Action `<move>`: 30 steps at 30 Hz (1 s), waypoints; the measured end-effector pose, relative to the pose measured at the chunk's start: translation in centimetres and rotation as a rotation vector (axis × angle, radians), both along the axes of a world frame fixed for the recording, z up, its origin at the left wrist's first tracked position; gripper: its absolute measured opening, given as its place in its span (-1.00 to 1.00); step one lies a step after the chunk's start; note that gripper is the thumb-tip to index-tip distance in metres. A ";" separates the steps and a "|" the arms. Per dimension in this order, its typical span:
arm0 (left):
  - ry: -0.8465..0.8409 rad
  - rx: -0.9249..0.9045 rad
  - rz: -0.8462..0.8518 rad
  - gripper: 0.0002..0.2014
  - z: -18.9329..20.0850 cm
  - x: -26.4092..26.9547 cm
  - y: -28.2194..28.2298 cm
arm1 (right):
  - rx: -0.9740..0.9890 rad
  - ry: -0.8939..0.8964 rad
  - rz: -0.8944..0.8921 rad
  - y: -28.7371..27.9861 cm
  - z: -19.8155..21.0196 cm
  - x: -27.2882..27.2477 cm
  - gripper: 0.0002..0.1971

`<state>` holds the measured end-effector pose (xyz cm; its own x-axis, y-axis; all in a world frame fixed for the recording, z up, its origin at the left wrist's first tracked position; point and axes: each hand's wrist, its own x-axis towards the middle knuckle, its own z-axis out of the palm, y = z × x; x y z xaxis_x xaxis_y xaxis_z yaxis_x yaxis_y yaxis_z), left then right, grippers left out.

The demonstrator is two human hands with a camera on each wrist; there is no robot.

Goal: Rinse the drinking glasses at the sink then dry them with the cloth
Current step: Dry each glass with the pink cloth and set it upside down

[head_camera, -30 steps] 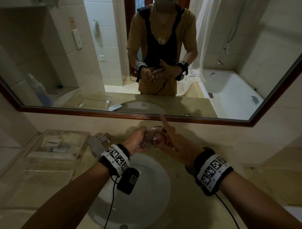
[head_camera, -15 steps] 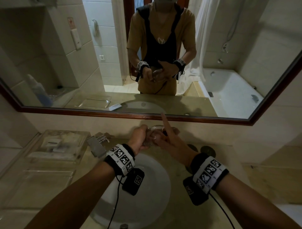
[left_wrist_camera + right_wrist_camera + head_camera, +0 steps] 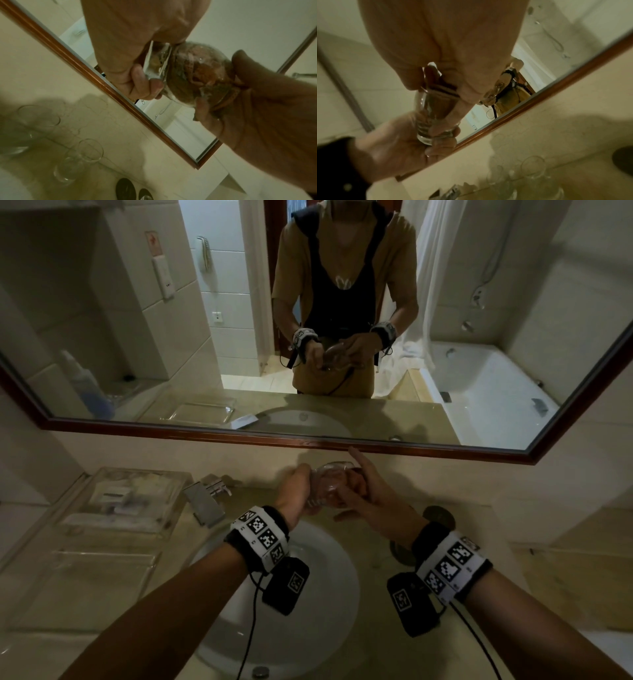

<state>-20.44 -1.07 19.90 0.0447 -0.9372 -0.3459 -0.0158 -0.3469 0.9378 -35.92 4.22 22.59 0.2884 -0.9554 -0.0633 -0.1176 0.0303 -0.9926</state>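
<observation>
Holding a clear drinking glass [image 3: 330, 482] on its side above the far rim of the white sink [image 3: 318, 604], at centre frame in the head view, both hands meet on it. The left hand [image 3: 294, 491] curls its fingers round the thick base; the right hand [image 3: 370, 498] has fingers pushed inside the mouth, forefinger pointing up toward the mirror [image 3: 308, 302].

No readable writing shows anywhere; the wristbands [image 3: 260, 534] carry only black-and-white square marker patterns, and a small plate on the wall in the mirror's upper left is too blurred to read.

From the left wrist, the glass [image 3: 193, 75] appears at upper centre with wet, foamy smears inside, the right hand's fingers [image 3: 204, 112] pinkish through it. That view alone shows two more glasses [image 3: 82, 159] standing on the counter at lower left, with two dark round discs [image 3: 126, 189] at the bottom edge. The right wrist view shows the left hand [image 3: 399, 143] wrapped round the glass base [image 3: 435, 129] and blurred glasses [image 3: 532, 169] at lower right.

A chrome tap [image 3: 205, 498] sits left of the hands, and clear trays [image 3: 130, 498] fill the left counter.
</observation>
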 end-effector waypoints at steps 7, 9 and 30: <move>0.065 0.001 0.027 -0.64 1.2 -0.2 0.1 | -0.339 0.523 0.150 -0.1 -0.9 -0.4 -0.18; -0.003 -0.028 0.043 -0.64 0.9 -0.2 -0.2 | -0.298 0.436 0.100 -0.1 -0.8 0.0 -0.19; -0.189 -0.399 -0.021 -0.60 0.2 0.3 0.3 | -0.113 -0.104 -0.249 0.4 -1.2 -0.7 -0.51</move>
<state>-20.15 -0.78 20.13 0.0517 -0.9971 0.0556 -0.2032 0.0440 0.9781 -36.64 4.65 21.35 0.0435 -0.9970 0.0647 -0.0175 -0.0655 -0.9977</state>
